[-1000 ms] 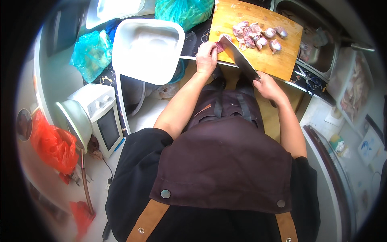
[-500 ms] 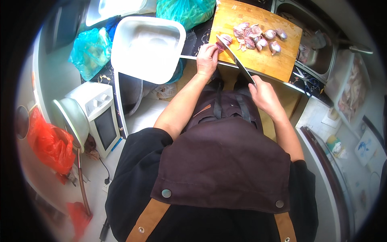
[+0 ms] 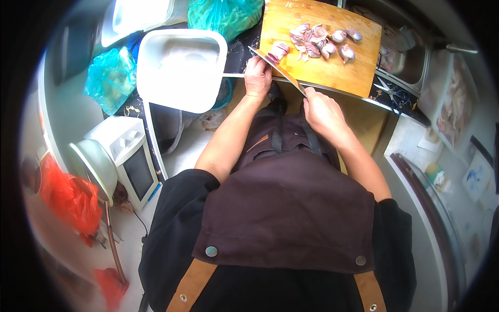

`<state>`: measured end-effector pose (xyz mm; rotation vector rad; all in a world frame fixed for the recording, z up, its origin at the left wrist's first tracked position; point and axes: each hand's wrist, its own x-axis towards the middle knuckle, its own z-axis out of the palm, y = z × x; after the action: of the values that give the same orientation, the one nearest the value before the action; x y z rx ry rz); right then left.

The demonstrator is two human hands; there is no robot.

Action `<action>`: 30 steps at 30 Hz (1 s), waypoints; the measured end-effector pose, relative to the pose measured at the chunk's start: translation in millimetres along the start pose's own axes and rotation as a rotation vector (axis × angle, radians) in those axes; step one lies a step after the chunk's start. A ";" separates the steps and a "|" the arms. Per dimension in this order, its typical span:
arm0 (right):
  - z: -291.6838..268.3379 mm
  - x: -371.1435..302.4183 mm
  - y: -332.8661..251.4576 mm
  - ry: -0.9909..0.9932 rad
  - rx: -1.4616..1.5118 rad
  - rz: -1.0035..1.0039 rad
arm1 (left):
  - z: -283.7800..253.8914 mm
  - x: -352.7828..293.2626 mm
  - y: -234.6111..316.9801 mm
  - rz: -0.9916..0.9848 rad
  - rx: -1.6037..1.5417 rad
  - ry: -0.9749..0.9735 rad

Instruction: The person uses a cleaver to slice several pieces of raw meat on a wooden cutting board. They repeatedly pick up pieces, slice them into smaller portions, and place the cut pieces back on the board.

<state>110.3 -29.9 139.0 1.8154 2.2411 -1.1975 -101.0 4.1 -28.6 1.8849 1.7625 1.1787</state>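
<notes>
My right hand (image 3: 326,112) is closed around the handle of a long kitchen knife (image 3: 285,74). The blade slants up and left across the near left corner of a wooden cutting board (image 3: 332,72). Beside the blade tip, my left hand (image 3: 258,78) has its fingers curled at the board's edge; what they grip, if anything, is hidden. Just beyond the blade lies a pinkish-purple meat piece (image 3: 279,50), apparently a gizzard, with a dark red side. Several similar gizzard-like pieces (image 3: 313,37) sit in a cluster farther back on the board.
A white basin (image 3: 182,98) stands left of the board, with teal plastic bags (image 3: 224,18) behind it. Scissors (image 3: 387,91) lie at the board's right, near a metal sink (image 3: 423,78). A white microwave-like appliance (image 3: 127,151) is lower left, beside a red bag (image 3: 70,197).
The knife and both hands have shifted left, the right hand also slightly up. The near gizzard-like piece now shows more fully beyond the blade. The whole view has shifted a little.
</notes>
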 end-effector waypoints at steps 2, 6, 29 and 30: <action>-0.4 0.6 0.5 -0.019 0.008 0.020 | -0.2 1.3 1.6 0.023 0.001 0.000; 7.3 21.0 -3.6 -0.007 0.065 0.009 | 0.0 1.8 -0.1 0.047 0.019 -0.010; 30.5 47.4 30.6 -0.035 0.132 -0.028 | 1.8 4.3 1.2 -0.013 -0.015 0.015; 30.4 39.4 42.4 -0.051 0.143 -0.001 | 1.1 4.8 1.4 -0.015 -0.021 0.012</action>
<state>120.1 -13.2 76.6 1.8071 2.1813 -1.4211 -99.7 8.6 -26.6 1.8538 1.7605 1.2006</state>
